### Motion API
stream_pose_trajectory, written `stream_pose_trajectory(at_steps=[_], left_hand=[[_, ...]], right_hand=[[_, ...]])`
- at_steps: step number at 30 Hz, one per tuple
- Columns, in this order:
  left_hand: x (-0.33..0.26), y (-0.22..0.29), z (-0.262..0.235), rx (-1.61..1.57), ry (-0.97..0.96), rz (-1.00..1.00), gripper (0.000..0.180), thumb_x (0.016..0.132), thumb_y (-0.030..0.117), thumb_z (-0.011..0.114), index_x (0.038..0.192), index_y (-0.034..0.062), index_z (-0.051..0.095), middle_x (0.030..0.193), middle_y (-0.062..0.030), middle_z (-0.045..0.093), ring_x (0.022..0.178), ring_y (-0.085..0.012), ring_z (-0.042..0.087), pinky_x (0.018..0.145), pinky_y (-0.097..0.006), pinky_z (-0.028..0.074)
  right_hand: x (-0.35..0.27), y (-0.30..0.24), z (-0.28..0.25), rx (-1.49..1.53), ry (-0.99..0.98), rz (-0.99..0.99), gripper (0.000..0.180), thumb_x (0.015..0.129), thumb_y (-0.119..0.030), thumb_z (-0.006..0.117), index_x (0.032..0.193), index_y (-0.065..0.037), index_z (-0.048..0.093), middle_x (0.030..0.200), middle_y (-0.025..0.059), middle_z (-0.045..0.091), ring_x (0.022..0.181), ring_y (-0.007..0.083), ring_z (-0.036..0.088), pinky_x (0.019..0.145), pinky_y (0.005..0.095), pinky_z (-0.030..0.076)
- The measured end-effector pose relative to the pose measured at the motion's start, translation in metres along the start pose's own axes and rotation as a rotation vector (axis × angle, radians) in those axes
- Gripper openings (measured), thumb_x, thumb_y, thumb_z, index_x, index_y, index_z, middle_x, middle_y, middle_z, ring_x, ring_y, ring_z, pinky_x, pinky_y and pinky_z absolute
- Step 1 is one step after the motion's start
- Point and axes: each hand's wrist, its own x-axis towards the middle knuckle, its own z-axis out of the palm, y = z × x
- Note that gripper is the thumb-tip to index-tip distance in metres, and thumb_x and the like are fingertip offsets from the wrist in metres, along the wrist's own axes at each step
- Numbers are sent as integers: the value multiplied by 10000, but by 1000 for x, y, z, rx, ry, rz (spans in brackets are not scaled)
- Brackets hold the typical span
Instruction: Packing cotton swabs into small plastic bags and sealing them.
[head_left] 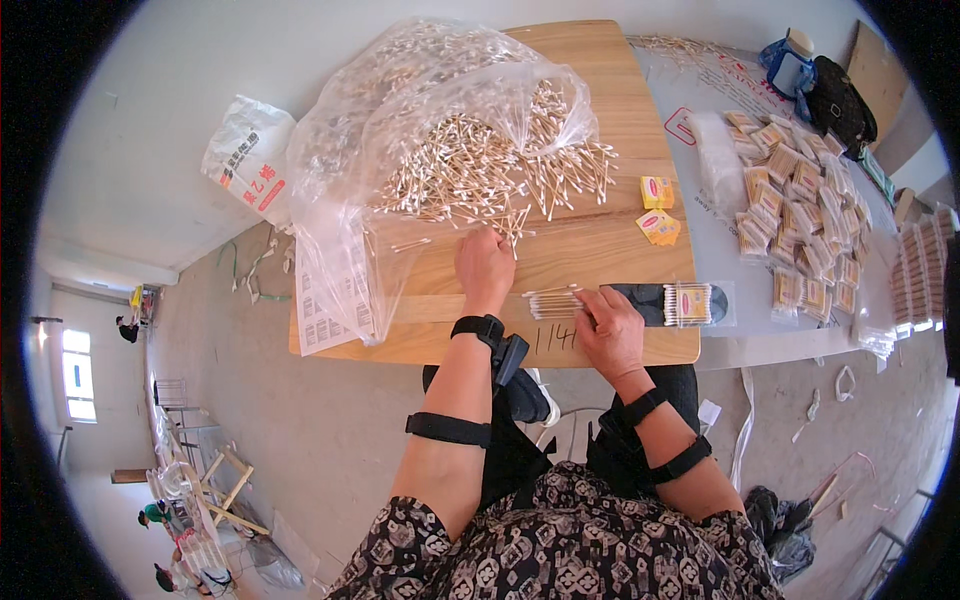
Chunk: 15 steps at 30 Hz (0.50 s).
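Observation:
My left hand (484,268) reaches into the near edge of a heap of wooden cotton swabs (480,170) spilling from a big clear plastic bag (400,110) on the wooden table (600,100). Its fingers are curled over a few swabs. My right hand (610,328) holds a neat bundle of swabs (550,302) level at the table's front edge. Right of that hand lies a black strip (640,298) with a filled clear packet of swabs (688,304) at its end.
Two small yellow label stacks (657,208) lie right of the heap. Many filled swab packets (800,210) cover a grey sheet (715,260) on the right. A white sack (248,158) sits on the floor at the left, a dark bag (842,105) at the far right.

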Motion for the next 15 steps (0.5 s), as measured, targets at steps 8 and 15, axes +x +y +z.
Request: stream_pose_trajectory(at_steps=[8,15], left_hand=[[2,-3,3,-199,25,-145,124,814,142,603,800,19,611,770,-154,638,749,-318,616,678,-414,483],[10,-60,14,-634,375,-321,154,802,134,611,782,-19,602,678,-56,592,599,-161,534,564,-329,440]], right_hand=[[-1,4,-1,-3,-8,14,221,775,-78,627,995,-83,654,808,101,578,766,312,605,666,420,506],[0,-3,2,3,-15,-5,238,773,-78,623,1009,-88,660,803,98,575,768,309,605,671,418,509]])
